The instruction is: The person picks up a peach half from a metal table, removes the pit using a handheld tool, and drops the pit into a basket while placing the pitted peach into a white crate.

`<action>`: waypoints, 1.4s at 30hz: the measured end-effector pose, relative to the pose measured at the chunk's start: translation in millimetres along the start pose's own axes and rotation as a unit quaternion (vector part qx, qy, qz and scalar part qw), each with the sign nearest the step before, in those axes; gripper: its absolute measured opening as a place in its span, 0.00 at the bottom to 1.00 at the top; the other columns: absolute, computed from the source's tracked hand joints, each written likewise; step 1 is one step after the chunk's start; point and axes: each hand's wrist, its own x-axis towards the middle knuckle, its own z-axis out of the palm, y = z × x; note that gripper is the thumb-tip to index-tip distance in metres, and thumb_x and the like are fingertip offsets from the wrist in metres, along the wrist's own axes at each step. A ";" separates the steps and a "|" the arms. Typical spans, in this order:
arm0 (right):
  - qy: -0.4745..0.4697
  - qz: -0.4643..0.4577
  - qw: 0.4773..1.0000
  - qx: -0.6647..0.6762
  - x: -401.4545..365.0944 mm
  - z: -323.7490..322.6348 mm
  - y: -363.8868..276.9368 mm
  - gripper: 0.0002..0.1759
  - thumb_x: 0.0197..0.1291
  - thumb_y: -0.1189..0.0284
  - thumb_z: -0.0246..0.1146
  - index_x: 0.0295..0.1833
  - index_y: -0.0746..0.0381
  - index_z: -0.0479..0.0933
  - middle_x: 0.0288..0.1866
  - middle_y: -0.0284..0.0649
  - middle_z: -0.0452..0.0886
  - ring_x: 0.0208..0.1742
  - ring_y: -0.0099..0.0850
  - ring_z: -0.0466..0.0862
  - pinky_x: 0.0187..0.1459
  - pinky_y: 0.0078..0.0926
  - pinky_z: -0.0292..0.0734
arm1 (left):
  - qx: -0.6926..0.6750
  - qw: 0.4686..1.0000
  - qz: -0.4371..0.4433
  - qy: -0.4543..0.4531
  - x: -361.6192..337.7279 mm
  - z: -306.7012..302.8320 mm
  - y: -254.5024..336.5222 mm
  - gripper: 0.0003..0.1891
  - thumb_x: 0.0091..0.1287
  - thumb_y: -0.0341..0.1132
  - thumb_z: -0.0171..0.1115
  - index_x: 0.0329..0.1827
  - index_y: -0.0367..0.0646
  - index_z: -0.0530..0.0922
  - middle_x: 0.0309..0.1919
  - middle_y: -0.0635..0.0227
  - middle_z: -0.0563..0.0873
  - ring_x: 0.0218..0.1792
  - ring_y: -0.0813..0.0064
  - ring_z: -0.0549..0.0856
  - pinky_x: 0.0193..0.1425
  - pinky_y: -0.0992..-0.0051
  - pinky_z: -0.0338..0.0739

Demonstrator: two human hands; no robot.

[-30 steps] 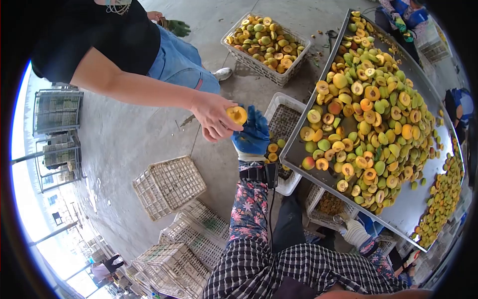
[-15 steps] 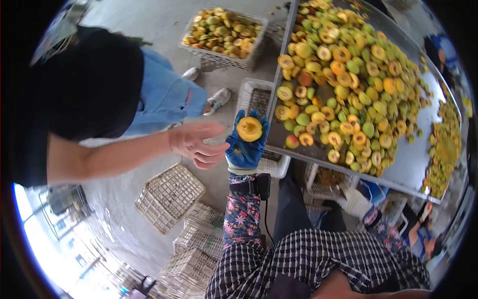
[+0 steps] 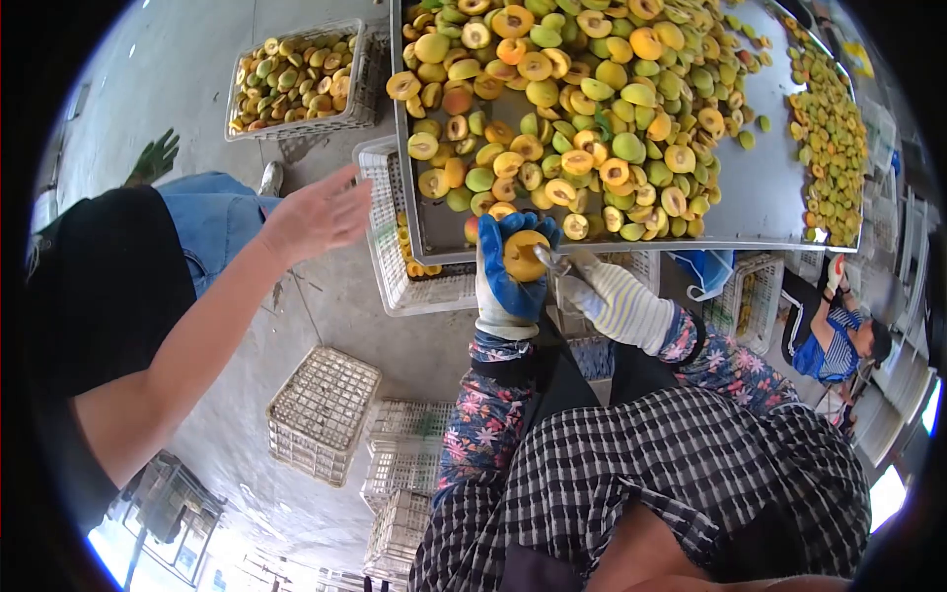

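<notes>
My left hand (image 3: 508,301), in a white glove with a blue-coated palm, is closed around a yellow peach half (image 3: 523,255), cut face up. From the right comes my right hand (image 3: 623,308) in a striped whitish glove, gripping a small shiny metal tool with a curved end (image 3: 554,262). The tool's end touches the edge of the peach half; its exact shape is partly hidden by fingers. Just beyond both hands lies a pile of halved peaches (image 3: 592,118) on a metal table (image 3: 755,187), many with brown pits or hollows showing.
A co-worker's bare hand (image 3: 321,215) reaches in from the left, near a white crate (image 3: 395,286) beside the table. Another crate (image 3: 296,123) of peach halves stands farther off. Several crates (image 3: 326,400) sit on the floor at lower left. Another person (image 3: 838,335) is at far right.
My left hand, formerly open-palmed beneath the peach half, now grips it nearer the table edge. My right hand has come up with the metal tool. The co-worker's hand is now farther from mine.
</notes>
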 end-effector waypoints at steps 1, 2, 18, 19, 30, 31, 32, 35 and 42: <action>-0.032 0.064 0.997 -0.024 -1.4 -8.1 -13.1 0.23 0.75 0.57 0.52 0.60 0.66 0.69 0.37 0.55 0.81 0.40 0.56 0.82 0.42 0.46 0.75 | 0.005 1.000 -0.009 0.009 -1.7 5.1 -5.1 0.22 0.78 0.54 0.50 0.48 0.44 0.79 0.48 0.62 0.84 0.53 0.54 0.84 0.64 0.48 0.77; -0.021 0.054 0.998 -0.028 -3.0 -8.8 -10.6 0.23 0.75 0.56 0.52 0.59 0.67 0.69 0.37 0.56 0.81 0.40 0.56 0.82 0.42 0.46 0.75 | 0.010 1.000 -0.018 0.018 -3.3 10.4 -9.5 0.21 0.78 0.54 0.50 0.48 0.44 0.79 0.48 0.62 0.84 0.53 0.54 0.84 0.64 0.48 0.77; -0.043 0.077 0.994 -0.071 -24.4 -26.1 10.8 0.22 0.73 0.59 0.55 0.52 0.71 0.72 0.35 0.58 0.83 0.39 0.57 0.84 0.39 0.47 0.78 | 0.119 0.992 -0.040 0.018 -5.0 29.2 -42.8 0.20 0.78 0.52 0.52 0.42 0.43 0.78 0.40 0.62 0.84 0.46 0.58 0.85 0.60 0.55 0.80; -0.045 0.064 0.994 -0.073 -26.5 -28.7 11.3 0.22 0.73 0.59 0.55 0.52 0.70 0.72 0.35 0.58 0.83 0.39 0.56 0.84 0.38 0.46 0.78 | 0.120 0.991 -0.056 0.008 -5.6 28.6 -42.4 0.19 0.78 0.50 0.51 0.44 0.42 0.77 0.40 0.62 0.84 0.46 0.59 0.86 0.59 0.56 0.81; -0.121 0.094 0.968 -0.200 -47.5 -50.7 20.1 0.20 0.71 0.57 0.56 0.49 0.66 0.73 0.28 0.55 0.83 0.33 0.55 0.84 0.36 0.48 0.78 | 0.336 0.938 -0.061 -0.064 -2.3 0.8 -53.1 0.18 0.80 0.42 0.51 0.54 0.32 0.77 0.40 0.63 0.86 0.43 0.68 0.88 0.51 0.69 0.85; -0.139 0.109 0.956 -0.235 -51.1 -55.5 17.9 0.20 0.71 0.57 0.56 0.49 0.66 0.73 0.28 0.54 0.82 0.33 0.55 0.84 0.36 0.48 0.79 | 0.336 0.939 -0.058 -0.052 -2.6 2.1 -52.9 0.18 0.79 0.42 0.52 0.53 0.32 0.78 0.39 0.63 0.86 0.42 0.69 0.88 0.50 0.70 0.84; -0.141 0.116 0.950 -0.253 -56.0 -59.9 19.7 0.20 0.71 0.57 0.56 0.49 0.66 0.73 0.27 0.54 0.82 0.33 0.55 0.84 0.36 0.49 0.79 | 0.334 0.940 -0.051 -0.034 -2.4 4.3 -53.4 0.18 0.79 0.41 0.53 0.52 0.32 0.79 0.39 0.64 0.87 0.40 0.70 0.88 0.49 0.71 0.84; -0.153 0.138 0.934 -0.294 -72.3 -75.7 27.5 0.20 0.69 0.56 0.56 0.47 0.65 0.74 0.27 0.53 0.83 0.33 0.53 0.85 0.37 0.49 0.79 | 0.329 0.942 -0.050 0.036 5.0 -12.8 -62.5 0.16 0.77 0.40 0.57 0.49 0.32 0.81 0.37 0.66 0.87 0.36 0.76 0.86 0.43 0.77 0.82; -0.172 0.220 0.891 -0.358 -118.0 -80.9 111.9 0.20 0.66 0.57 0.59 0.44 0.65 0.79 0.29 0.53 0.84 0.35 0.53 0.85 0.38 0.48 0.80 | 0.634 0.768 -0.089 0.018 -22.4 -49.7 -136.2 0.11 0.70 0.38 0.65 0.45 0.39 0.84 0.33 0.69 0.85 0.31 0.79 0.82 0.36 0.78 0.76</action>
